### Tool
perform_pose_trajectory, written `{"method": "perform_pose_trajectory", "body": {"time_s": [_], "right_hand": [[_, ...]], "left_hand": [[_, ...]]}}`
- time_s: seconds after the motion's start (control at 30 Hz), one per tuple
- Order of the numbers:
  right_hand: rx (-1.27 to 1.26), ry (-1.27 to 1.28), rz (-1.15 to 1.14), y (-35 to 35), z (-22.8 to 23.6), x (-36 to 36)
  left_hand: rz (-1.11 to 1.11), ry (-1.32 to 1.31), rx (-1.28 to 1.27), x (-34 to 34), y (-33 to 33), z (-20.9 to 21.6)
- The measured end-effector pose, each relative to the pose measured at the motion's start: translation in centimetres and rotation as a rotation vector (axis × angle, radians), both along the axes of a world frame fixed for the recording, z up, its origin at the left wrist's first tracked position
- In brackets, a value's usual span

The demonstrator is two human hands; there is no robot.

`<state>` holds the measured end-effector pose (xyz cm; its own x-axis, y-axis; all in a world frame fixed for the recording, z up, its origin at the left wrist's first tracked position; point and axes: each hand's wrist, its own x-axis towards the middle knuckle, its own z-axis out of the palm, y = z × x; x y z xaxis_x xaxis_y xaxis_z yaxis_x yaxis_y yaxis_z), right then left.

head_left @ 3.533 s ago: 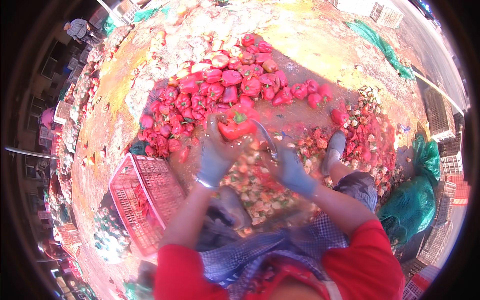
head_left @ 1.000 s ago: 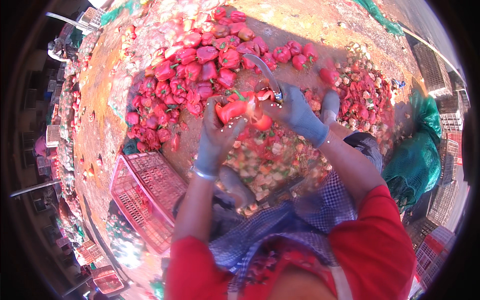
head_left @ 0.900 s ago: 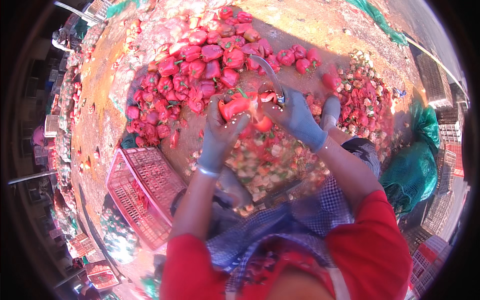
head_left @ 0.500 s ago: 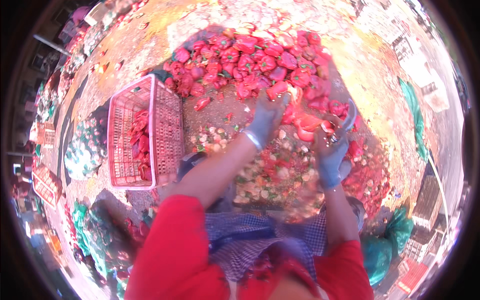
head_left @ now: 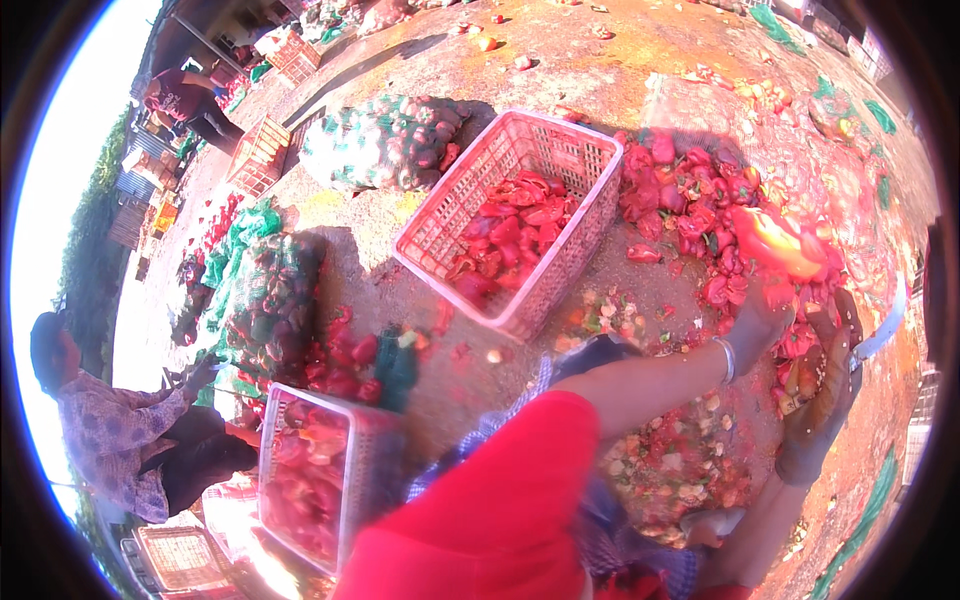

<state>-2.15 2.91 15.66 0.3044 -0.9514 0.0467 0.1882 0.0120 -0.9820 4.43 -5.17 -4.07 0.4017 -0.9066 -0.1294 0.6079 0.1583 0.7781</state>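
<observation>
My right hand (head_left: 822, 395), in a stained glove, is closed around a knife whose curved, pale blade (head_left: 884, 328) points away to the right. Just left of it, my left hand (head_left: 762, 325), gloved in grey, is closed at the fingertips on a red pepper piece (head_left: 780, 248). That piece is blurred and shows a bright orange-white patch. Behind both hands lies a heap of red peppers (head_left: 690, 205). Pale cut cores and scraps (head_left: 675, 450) are strewn on the ground below my wrists.
A pink plastic crate (head_left: 575, 262) partly filled with red pepper pieces stands left of the heap. Nearer left is another filled crate (head_left: 352, 475), beside a seated person (head_left: 125, 425). Net sacks (head_left: 268, 300) lie farther left, and another person (head_left: 195, 105) stands at the far left.
My view has swung left, so the crate now sits near the middle and the seated person shows. Both hands appear farther right, with the knife still in the right one.
</observation>
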Motion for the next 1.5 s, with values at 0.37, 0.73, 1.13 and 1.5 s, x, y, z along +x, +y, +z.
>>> {"method": "perform_pose_trajectory", "body": {"time_s": [0.37, 0.73, 1.13, 1.5], "right_hand": [[0.250, 0.056, -0.096, -3.3, -11.6, -12.3], [0.491, -0.168, -0.179, -0.6, -13.9, -16.4], [-0.378, 0.258, -0.173, 1.5, -14.9, -21.9], [0.040, -0.025, -0.359, 2.7, -11.1, -23.1]], "left_hand": [[-0.317, -1.024, -0.283, -0.3, 5.0, 7.1], [-0.443, -1.320, -0.444, -6.4, 6.4, 2.9], [-0.518, -1.312, -0.488, -10.8, 5.8, 2.8], [-0.692, -1.339, -0.548, -11.4, 5.6, 5.4]]}}
